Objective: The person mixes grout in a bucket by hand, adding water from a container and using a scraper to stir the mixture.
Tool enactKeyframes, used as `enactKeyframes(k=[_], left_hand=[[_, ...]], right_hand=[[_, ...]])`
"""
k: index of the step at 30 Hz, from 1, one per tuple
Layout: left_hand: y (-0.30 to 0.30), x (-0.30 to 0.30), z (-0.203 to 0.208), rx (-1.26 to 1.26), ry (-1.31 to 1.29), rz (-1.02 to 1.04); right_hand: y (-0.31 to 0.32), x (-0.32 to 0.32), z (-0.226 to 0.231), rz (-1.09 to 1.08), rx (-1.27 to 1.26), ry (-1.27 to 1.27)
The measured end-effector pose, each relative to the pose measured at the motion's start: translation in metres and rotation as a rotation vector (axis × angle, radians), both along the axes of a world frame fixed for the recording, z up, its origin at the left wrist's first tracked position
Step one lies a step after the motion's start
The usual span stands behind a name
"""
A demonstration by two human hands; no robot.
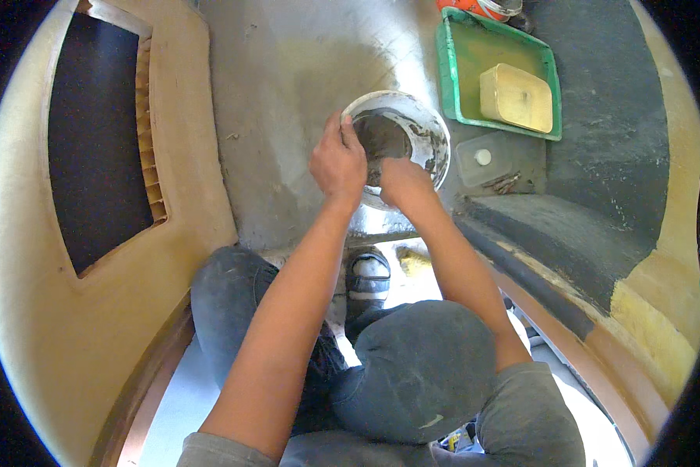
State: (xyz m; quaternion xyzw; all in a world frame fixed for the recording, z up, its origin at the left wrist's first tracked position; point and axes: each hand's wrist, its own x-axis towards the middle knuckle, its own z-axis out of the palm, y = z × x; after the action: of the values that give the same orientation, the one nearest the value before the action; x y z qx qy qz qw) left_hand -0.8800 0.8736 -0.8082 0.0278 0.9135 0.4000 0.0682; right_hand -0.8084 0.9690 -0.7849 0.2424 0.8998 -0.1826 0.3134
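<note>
A white bucket [437,128] stands on the floor before me, its inner wall smeared with dark grey. Wet grey mix [383,138], like mortar or cement, lies inside it. My left hand [339,162] grips the bucket's left rim, thumb over the edge. Over the near side of the opening, my right hand [404,185] is closed in a fist, knuckles toward the mix. Whatever it holds is hidden beneath the fingers.
Right of the bucket sits a green tray [446,70] of murky water with a yellowish block-shaped tub [521,97]. A clear plastic container [474,159] with a white cap is nearer. A dark ledge [568,233] borders the right; a cream wall with an opening [186,156] borders the left.
</note>
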Motion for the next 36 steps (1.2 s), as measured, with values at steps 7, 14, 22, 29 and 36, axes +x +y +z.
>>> enactKeyframes(k=[7, 14, 22, 29, 36], left_hand=[[-0.002, 0.001, 0.002, 0.018, -0.017, -0.018], [0.0, 0.0, 0.007, -0.003, -0.021, 0.0], [0.002, 0.0, 0.001, 0.004, 0.01, -0.015], [-0.001, -0.001, -0.001, -0.023, 0.046, -0.007], [-0.001, 0.002, -0.007, -0.034, 0.04, -0.006]], right_hand=[[0.034, -0.02, -0.033, 0.138, -0.065, -0.126], [0.048, -0.086, -0.036, 0.399, -0.116, -0.462], [0.055, -0.104, -0.066, 0.365, -0.242, -0.589], [0.033, -0.089, -0.028, 0.342, -0.206, -0.327], [0.004, -0.022, -0.032, 0.449, -0.064, -0.15]])
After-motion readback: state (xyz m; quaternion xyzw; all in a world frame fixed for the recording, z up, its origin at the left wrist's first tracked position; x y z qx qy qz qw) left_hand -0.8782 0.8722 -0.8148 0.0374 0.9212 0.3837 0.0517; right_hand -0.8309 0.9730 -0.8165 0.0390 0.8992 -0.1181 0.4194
